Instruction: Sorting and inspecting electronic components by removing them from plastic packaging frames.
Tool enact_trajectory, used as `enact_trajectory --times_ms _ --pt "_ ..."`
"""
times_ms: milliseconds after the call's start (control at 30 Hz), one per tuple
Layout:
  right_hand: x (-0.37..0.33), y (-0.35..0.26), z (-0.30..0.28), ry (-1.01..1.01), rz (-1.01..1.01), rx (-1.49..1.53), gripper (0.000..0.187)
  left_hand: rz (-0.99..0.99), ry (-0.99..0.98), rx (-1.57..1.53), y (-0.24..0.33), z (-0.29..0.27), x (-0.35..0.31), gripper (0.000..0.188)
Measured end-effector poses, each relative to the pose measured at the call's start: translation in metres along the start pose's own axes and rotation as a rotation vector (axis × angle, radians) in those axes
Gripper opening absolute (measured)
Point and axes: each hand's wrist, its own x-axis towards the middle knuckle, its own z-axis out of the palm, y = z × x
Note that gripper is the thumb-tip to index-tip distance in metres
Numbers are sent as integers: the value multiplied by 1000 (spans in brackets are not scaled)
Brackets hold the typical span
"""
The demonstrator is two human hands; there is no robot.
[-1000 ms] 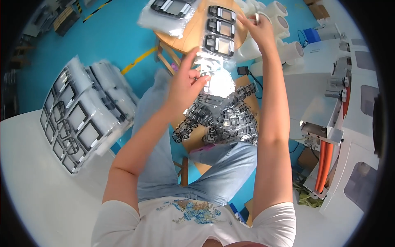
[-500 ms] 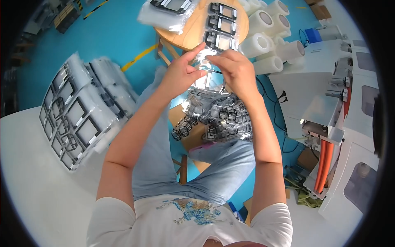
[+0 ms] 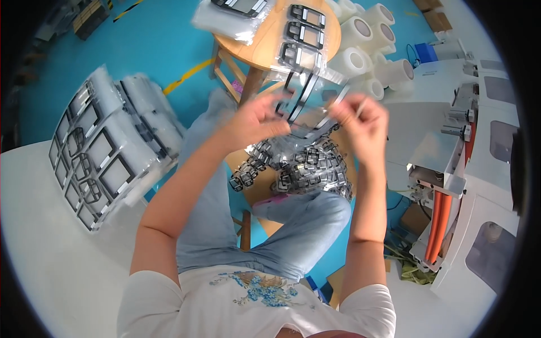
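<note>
Between my hands, above my lap, is a clear film sheet (image 3: pixel 311 104) with black frame-shaped borders. My left hand (image 3: pixel 255 123) is closed at the sheet's left side, its fingers slightly blurred. At the opposite side my right hand (image 3: pixel 362 119) pinches the edge, with fingertips pressed together. Just beyond, a strip of black-framed pieces in clear film (image 3: pixel 304 35) lies on a round wooden stool (image 3: pixel 239 49), and the held sheet overlaps its near end in view. Under the sheet sits a heap of clear film scraps with small black outlines (image 3: pixel 315 166).
Stacked film sheets with black frames (image 3: pixel 104 160) rest on a white table (image 3: pixel 51 236) at left. A second stack of film (image 3: pixel 228 22) is on the stool. White film rolls (image 3: pixel 358 28) stand at the back right, beside a white machine (image 3: pixel 422 121) with orange tubes (image 3: pixel 438 225).
My hands have moved apart, the right one outward to the right and nearer to me. The film sheet between them has been lifted and spread wider.
</note>
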Motion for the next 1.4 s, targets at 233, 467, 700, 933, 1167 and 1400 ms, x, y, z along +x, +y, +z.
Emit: enact_trajectory --times_ms 233,467,700,933,1167,1400 --pt "189 30 -44 201 -101 -62 33 165 334 232 3 18 14 73" --pt "105 34 -21 190 -178 -472 27 69 348 489 9 2 22 74" --pt "37 28 24 2 -507 -631 21 26 298 425 13 -15 24 74" --pt "46 21 41 -69 -747 -1080 20 -108 310 309 27 -4 26 74" --pt "-22 26 -12 97 51 -402 19 41 309 454 31 9 14 72" --pt "16 -30 -4 35 -128 67 12 -26 33 301 -10 -4 -9 55"
